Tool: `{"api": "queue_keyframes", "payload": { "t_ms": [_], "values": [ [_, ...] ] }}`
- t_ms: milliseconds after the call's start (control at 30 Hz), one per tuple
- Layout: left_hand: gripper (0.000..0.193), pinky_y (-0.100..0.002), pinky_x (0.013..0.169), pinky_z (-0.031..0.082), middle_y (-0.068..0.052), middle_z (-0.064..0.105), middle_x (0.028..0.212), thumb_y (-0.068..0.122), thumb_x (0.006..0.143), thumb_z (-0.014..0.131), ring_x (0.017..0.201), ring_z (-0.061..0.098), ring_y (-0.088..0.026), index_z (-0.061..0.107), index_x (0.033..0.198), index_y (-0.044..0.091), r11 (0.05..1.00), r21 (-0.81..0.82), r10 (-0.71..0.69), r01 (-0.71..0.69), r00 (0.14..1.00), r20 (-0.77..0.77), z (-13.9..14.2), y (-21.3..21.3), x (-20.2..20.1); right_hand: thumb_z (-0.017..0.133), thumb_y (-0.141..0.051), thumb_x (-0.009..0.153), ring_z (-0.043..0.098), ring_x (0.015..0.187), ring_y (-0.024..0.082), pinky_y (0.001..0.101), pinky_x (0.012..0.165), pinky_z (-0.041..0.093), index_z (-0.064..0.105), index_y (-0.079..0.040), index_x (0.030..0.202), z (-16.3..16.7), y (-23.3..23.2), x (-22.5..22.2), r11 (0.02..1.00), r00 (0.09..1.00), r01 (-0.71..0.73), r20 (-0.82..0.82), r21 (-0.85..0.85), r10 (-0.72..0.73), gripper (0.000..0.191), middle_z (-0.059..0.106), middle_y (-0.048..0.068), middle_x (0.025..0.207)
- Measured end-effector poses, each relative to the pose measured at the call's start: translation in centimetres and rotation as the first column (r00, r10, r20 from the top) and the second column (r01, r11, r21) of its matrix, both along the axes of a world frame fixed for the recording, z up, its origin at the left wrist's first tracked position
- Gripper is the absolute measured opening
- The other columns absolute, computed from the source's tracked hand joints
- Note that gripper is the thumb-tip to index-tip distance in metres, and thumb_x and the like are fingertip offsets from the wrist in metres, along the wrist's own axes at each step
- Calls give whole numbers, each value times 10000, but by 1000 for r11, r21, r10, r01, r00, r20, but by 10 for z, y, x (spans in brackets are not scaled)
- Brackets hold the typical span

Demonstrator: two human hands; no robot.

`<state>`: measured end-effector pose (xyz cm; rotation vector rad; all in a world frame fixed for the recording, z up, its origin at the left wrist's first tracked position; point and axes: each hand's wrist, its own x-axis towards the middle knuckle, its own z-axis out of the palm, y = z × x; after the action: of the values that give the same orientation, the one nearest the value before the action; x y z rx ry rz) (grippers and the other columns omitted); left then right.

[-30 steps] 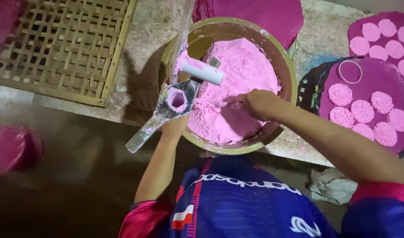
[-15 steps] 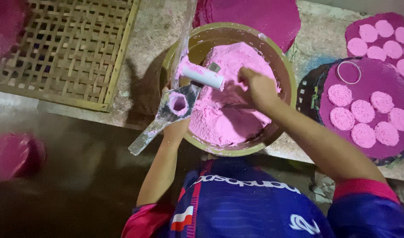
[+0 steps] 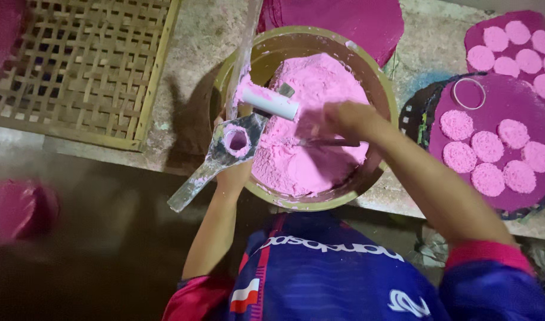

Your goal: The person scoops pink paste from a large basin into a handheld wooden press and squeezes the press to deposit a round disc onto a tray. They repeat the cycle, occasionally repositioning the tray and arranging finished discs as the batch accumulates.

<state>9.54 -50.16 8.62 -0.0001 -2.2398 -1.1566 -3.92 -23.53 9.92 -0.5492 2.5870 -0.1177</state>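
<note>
While the left hand (image 3: 232,172) grips a metal mould (image 3: 225,148), the right hand (image 3: 344,119) pinches a blade (image 3: 326,142).

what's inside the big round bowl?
The bowl holds a heaped mound of pink powder. A thin metal tool in the right hand pokes into it. The bowl's bottom is covered by powder, so anything beneath cannot be seen.
</note>
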Motion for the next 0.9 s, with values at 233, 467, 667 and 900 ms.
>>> {"api": "queue_keyframes", "payload": {
  "t_ms": [233, 467, 667, 900],
  "values": [
    [275, -407, 945, 525, -173, 686, 1127, 208, 977, 737, 1052, 675, -305, 698, 1178, 24, 990, 137, -12, -6, 992, 129, 0, -1, -4, 516, -214, 1037, 741, 834, 350, 464, 763, 596, 701, -99, 1117, -23, -20, 44, 939, 933, -340, -108, 55, 344, 231, 744, 178, 909],
    [275, -432, 986, 498, -200, 662, 1148, 162, 942, 745, 1115, 639, -346, 674, 1149, -6, 998, 54, -31, 32, 999, -21, -5, 1, -1, 655, -148, 788, 729, 801, 363, 478, 761, 582, 589, -93, 1291, -1, 21, 76, 803, 818, -574, 61, 160, 572, 510, 730, 192, 951],
    [270, -434, 953, 512, -163, 685, 1053, 212, 966, 769, 1026, 665, -336, 678, 1127, 16, 998, -64, 6, -3, 999, 43, -10, 2, -2, 650, -107, 871, 714, 813, 387, 498, 742, 562, 498, -165, 1522, 39, 59, 137, 900, 902, -410, 79, -149, 424, 671, 716, 192, 1072],
    [709, -474, 999, 475, -218, 636, 1383, 362, 839, 851, 1202, 608, -429, 555, 1419, 80, 829, -555, 106, -77, 994, 19, -2, 15, -4, 610, -140, 864, 730, 600, 283, 404, 637, 573, 653, -114, 1370, 118, 106, 141, 931, 966, -40, 224, -363, 128, 509, 737, 230, 800]
  ]
}}
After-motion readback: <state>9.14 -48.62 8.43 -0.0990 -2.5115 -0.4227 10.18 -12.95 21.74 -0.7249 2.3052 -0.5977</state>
